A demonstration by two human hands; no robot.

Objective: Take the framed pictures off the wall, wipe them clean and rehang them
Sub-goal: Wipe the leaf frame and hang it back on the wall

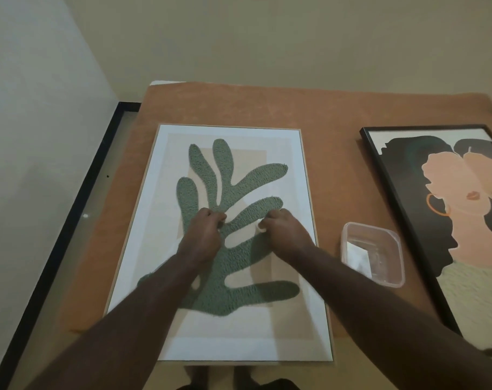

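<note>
A light-framed picture with a green textured leaf shape lies flat on the orange-brown covered table. Both my hands are over its middle. My right hand pinches a small white wipe against the leaf. My left hand rests on the leaf just to the left, its fingers curled, and I see nothing in it. A second picture, black-framed and showing two faces, lies flat at the table's right side and is cut off by the view's edge.
A clear plastic tub with something white inside stands between the two pictures. The wall runs close behind the table. A black strip runs along the floor at the left. My feet show below the table's near edge.
</note>
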